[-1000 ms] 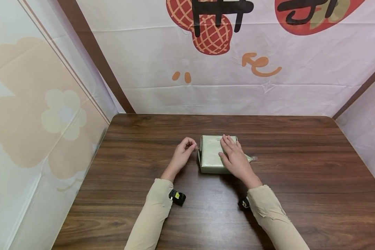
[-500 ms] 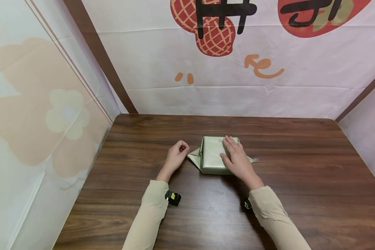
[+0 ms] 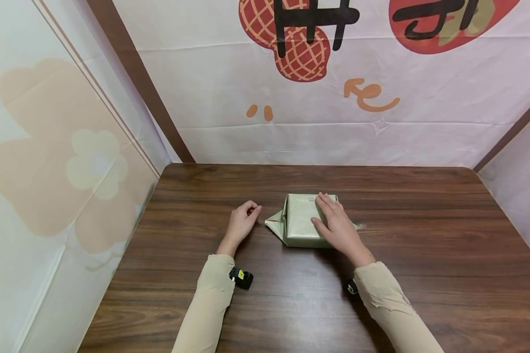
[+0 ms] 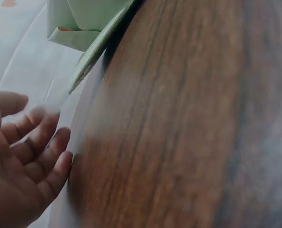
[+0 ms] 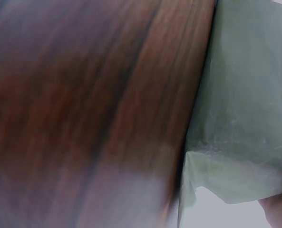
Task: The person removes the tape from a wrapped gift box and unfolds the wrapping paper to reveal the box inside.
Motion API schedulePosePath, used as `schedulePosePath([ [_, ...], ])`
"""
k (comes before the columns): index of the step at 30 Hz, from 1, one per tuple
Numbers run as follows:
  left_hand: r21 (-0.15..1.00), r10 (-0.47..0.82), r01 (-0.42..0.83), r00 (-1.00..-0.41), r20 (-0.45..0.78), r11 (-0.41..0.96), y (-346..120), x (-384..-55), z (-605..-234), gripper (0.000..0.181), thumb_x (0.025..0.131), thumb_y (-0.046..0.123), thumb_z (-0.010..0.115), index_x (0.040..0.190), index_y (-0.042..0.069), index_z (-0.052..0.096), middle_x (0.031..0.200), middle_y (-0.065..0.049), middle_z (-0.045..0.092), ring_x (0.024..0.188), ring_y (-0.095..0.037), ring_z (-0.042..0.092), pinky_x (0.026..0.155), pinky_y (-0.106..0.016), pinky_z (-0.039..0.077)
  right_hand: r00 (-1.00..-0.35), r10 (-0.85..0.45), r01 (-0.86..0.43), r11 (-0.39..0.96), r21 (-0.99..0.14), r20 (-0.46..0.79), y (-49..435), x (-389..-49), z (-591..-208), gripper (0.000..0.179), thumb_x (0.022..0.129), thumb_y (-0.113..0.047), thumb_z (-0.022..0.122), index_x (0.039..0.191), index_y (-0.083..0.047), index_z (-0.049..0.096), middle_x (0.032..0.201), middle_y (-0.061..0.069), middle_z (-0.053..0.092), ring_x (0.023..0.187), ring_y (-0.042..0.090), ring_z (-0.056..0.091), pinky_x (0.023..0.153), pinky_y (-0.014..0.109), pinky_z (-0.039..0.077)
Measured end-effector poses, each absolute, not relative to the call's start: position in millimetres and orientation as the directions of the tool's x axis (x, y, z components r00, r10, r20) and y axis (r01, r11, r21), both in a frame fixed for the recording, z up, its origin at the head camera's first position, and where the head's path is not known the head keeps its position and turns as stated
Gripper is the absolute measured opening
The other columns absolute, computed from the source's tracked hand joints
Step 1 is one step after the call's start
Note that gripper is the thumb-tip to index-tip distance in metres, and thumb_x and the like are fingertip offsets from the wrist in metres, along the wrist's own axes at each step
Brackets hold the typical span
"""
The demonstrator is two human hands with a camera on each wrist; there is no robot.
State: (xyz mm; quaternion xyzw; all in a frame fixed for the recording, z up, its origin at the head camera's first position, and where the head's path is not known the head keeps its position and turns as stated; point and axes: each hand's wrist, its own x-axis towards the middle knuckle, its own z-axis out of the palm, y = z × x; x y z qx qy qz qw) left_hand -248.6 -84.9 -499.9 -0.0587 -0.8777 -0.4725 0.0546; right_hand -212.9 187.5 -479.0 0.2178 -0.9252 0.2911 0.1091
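Observation:
A box wrapped in pale green paper (image 3: 302,220) lies flat on the wooden table (image 3: 287,304). From its left end a folded triangular paper flap (image 3: 276,224) sticks out, its tip pointing left. My right hand (image 3: 335,225) rests on the right part of the top with straight fingers. Just left of the flap tip is my left hand (image 3: 242,223), fingers loosely bent. In the left wrist view its thumb stands apart from the fingers (image 4: 36,166), and a clear bit resembling tape (image 4: 55,102) shows between fingertip and flap. A second flap (image 3: 359,226) with a clear end pokes out at the right.
A printed cloth backdrop (image 3: 221,142) rises behind the table, and a flower-printed panel (image 3: 70,162) stands along the left. Both forearms carry black wrist cameras (image 3: 242,278).
My left hand has moved left and slightly down from the box end. The left flap, near the box side a second ago, now stretches outward. The right hand stays on the box.

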Motion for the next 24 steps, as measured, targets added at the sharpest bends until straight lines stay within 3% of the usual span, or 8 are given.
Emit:
schedulePosePath([
  [6,0.811,0.005,0.182,-0.976,0.216,0.556,-81,-248,-496,0.015,0.093,0.014,0.059,0.088,0.002,0.066,0.080,-0.008,0.060,0.071,-0.020,0.053,0.065,-0.030,0.042,-0.895,-0.301,-0.435,0.751,-0.497,0.328,190,-215,-472,0.063,0.088,-0.028,0.067,0.136,0.006,0.044,0.139,0.024,0.041,0.129,0.040,0.036,0.102,0.053,0.034],
  [11,0.784,0.134,0.323,-0.945,0.299,0.530,-59,-244,-478,0.013,0.092,0.012,0.060,0.096,0.001,0.067,0.094,-0.011,0.061,0.085,-0.022,0.058,0.076,-0.035,0.048,-0.892,-0.294,-0.433,0.772,-0.466,0.343,198,-224,-464,0.055,0.083,-0.032,0.072,0.122,0.005,0.058,0.118,0.024,0.051,0.111,0.040,0.045,0.091,0.051,0.040],
  [18,0.560,0.363,0.452,-0.892,0.270,0.694,-20,-239,-457,0.026,0.096,0.026,0.056,0.112,0.007,0.066,0.111,-0.010,0.055,0.100,-0.025,0.050,0.082,-0.039,0.046,-0.944,-0.251,-0.329,0.783,-0.529,0.216,213,-227,-461,0.046,0.084,-0.029,0.071,0.117,0.000,0.055,0.111,0.021,0.046,0.098,0.037,0.046,0.079,0.049,0.042],
  [24,0.415,0.382,0.452,-0.892,0.244,0.790,-6,-239,-456,0.026,0.093,0.033,0.060,0.105,0.010,0.062,0.110,-0.009,0.051,0.098,-0.024,0.047,0.085,-0.038,0.043,-0.958,-0.245,-0.287,0.786,-0.548,0.151,216,-231,-458,0.047,0.083,-0.032,0.073,0.112,-0.002,0.052,0.097,0.014,0.046,0.083,0.028,0.043,0.070,0.041,0.038],
])
